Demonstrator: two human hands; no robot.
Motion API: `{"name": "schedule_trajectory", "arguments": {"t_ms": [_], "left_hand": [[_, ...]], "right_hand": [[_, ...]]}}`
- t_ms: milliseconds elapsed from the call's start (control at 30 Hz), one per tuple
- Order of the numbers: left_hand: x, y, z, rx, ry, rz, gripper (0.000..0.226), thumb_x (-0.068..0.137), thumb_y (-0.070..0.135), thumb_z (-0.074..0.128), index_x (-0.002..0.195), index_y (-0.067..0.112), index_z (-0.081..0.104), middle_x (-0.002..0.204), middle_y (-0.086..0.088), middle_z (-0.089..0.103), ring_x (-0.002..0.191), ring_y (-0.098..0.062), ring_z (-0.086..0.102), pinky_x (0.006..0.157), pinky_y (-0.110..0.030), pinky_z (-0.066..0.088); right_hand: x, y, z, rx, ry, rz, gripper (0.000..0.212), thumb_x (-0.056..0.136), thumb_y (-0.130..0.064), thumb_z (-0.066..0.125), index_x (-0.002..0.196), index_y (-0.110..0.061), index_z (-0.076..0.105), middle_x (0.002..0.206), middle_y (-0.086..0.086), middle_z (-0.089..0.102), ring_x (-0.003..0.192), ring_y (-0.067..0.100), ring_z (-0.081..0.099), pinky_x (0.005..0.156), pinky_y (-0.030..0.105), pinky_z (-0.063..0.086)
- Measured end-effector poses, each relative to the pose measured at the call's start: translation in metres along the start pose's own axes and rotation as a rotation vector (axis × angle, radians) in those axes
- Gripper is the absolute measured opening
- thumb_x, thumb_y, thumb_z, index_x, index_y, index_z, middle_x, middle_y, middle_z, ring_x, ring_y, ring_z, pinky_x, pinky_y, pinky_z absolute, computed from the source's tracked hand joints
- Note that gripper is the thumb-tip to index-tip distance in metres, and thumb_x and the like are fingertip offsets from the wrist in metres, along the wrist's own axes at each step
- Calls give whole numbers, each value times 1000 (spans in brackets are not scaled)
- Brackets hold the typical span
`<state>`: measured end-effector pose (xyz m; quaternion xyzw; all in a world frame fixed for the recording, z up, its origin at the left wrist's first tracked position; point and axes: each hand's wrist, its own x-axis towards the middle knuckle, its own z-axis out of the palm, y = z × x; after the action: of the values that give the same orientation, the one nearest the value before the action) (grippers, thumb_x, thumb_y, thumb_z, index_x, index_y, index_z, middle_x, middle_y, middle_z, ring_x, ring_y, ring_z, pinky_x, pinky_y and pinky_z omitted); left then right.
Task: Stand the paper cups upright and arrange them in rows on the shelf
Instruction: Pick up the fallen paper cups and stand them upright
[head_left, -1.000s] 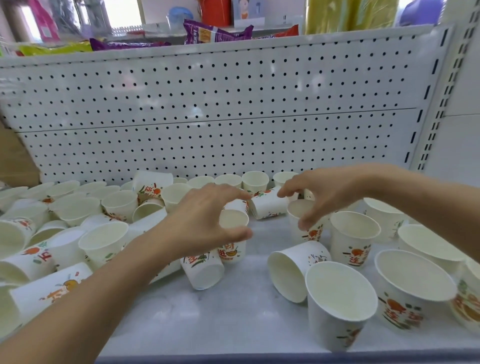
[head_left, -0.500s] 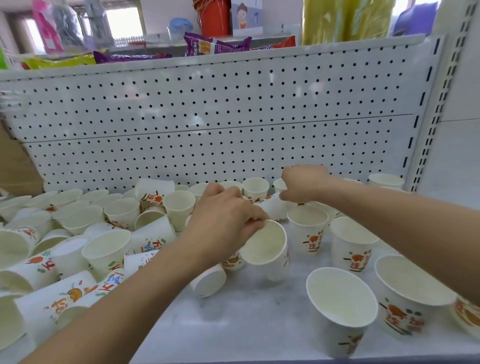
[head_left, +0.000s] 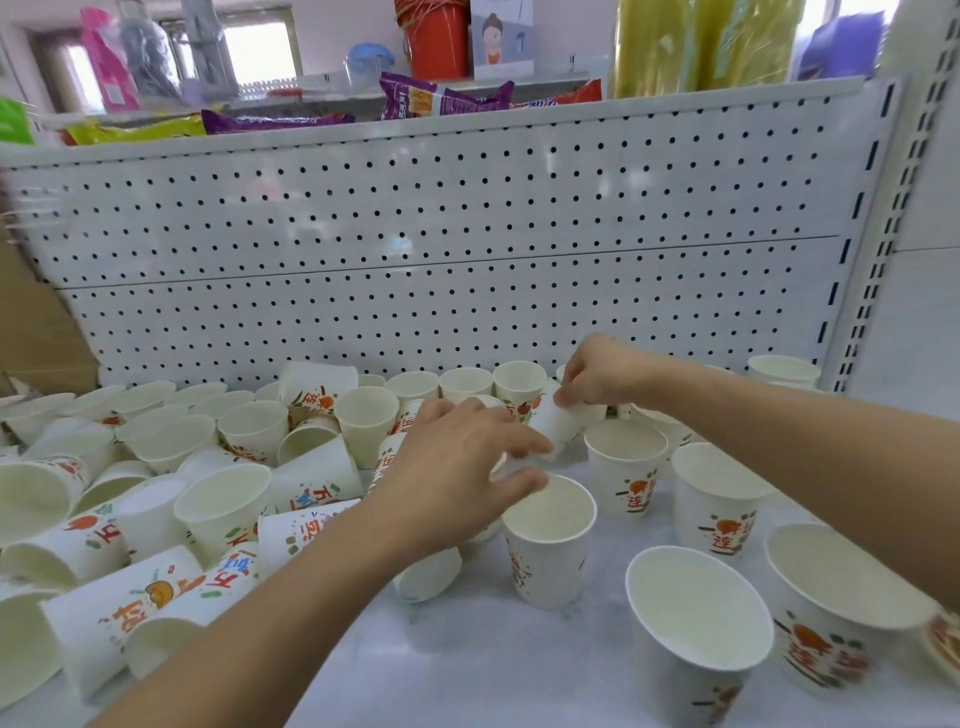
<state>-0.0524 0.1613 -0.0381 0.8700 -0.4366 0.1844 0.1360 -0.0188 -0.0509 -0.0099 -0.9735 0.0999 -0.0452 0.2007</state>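
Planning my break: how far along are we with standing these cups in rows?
Done: a few upright cups stand loosely lined on the right of the shelf. In hand: the left hand touches the rim of a standing cup, the right hand grips a tipped cup behind it. Left: the jumbled pile on the left, many cups lying over.

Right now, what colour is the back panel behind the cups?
The back panel is white with rows of small dark holes; head view.

Bright even light, warped edges, slight blur
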Motion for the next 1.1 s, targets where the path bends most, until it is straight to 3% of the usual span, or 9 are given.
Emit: {"name": "schedule_trajectory", "arguments": {"t_ms": [200, 300, 400, 500, 600, 700, 800, 967, 1100], "left_hand": [[-22, -21, -21, -132, -52, -174, 46, 89, 54, 51, 132, 38, 51, 129, 17, 55, 113, -1, 49, 103, -35, 35], [-25, -25, -24, -130, -160, -229, 51, 88, 53, 54, 136, 37, 47, 121, 17, 56, 110, 0, 50, 104, -33, 35], [-23, -30, -23, -230, -211, -281, 55, 84, 55, 60, 136, 39, 47, 120, 15, 59, 111, -1, 52, 101, -32, 42], [-19, -32, -22, -294, -218, -313, 56, 85, 51, 61, 137, 37, 47, 120, 14, 58, 108, 1, 53, 96, -27, 44], [-13, -31, -21, -209, -200, -333, 57, 86, 52, 60, 139, 37, 45, 132, 8, 53, 117, -9, 45, 105, -36, 35], [-11, -30, -19, -108, -193, -318, 58, 86, 53, 60, 139, 36, 45, 140, 7, 47, 132, -13, 30, 105, -37, 29], [-9, -26, -15, -185, -223, -331, 59, 81, 54, 65, 134, 33, 50, 136, 8, 52, 121, -9, 46, 94, -28, 39], [0, -3, -3, -232, -203, -288, 64, 76, 58, 69, 133, 33, 52, 132, 11, 55, 116, -8, 51, 89, -26, 41], [-5, 13, -4, -282, -203, -260, 64, 81, 56, 65, 138, 34, 46, 137, 10, 52, 123, -9, 47, 102, -32, 39]], "right_hand": [[-29, 2, -7, -580, 132, -322, 7, 89, -29, 60, 87, -24, 64, 85, -7, 63, 78, 17, 54, 72, 28, 38], [-29, 3, -8, -564, 64, -298, 13, 88, -40, 61, 93, -28, 67, 90, -8, 64, 81, 16, 53, 84, 33, 43], [-45, -5, -19, -476, 70, -361, 31, 87, -57, 55, 104, -32, 65, 82, -18, 52, 77, 5, 50, 78, 30, 38], [-85, -25, -31, -169, -154, -427, 50, 76, -70, 55, 113, -38, 64, 97, -20, 60, 95, 3, 57, 84, 28, 47], [-119, -40, -24, -298, -336, -398, 78, 64, -82, 54, 130, -41, 48, 117, -23, 52, 111, 4, 50, 96, 31, 43], [-125, -39, -7, -402, -287, -414, 76, 68, -77, 59, 132, -39, 44, 114, -19, 49, 107, 8, 48, 93, 34, 45], [-123, -28, -7, -368, -245, -339, 68, 66, -74, 63, 122, -39, 47, 108, -17, 52, 98, 9, 50, 86, 33, 47], [-119, -6, -21, -417, -219, -186, 75, 59, -75, 66, 122, -37, 47, 105, -19, 47, 98, 8, 50, 85, 30, 46], [-117, -4, -26, -465, -228, -157, 80, 56, -78, 66, 124, -40, 46, 112, -17, 48, 104, 10, 48, 92, 34, 46]]}}
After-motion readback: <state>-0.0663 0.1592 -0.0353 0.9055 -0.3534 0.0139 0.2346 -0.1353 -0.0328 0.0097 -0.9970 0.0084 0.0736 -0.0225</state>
